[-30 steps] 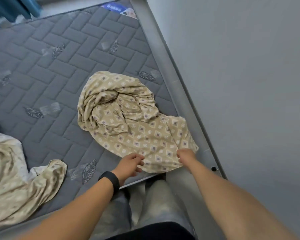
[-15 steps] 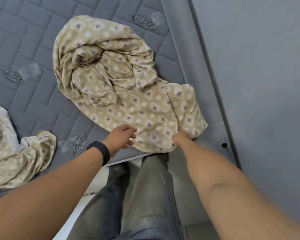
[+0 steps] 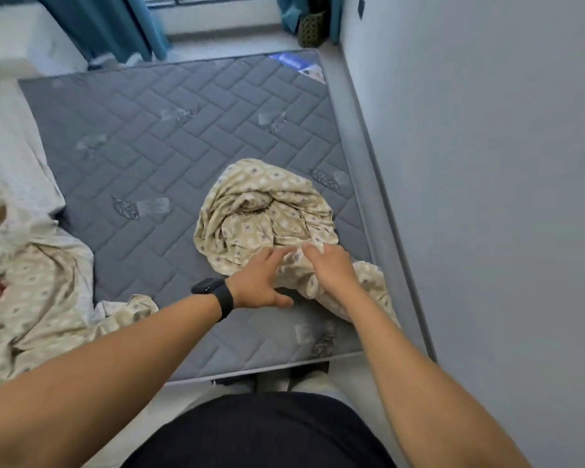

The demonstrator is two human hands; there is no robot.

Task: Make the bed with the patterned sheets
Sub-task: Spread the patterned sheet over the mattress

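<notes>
Soft, even daylight enters from the window [image 3: 213, 1] at the top of the frame. Shadows are weak. The left edge is blurred, and straight lines bend near the borders.

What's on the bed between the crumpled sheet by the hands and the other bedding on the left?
Only bare grey mattress lies between the crumpled sheet and the other bedding, head view.
</notes>
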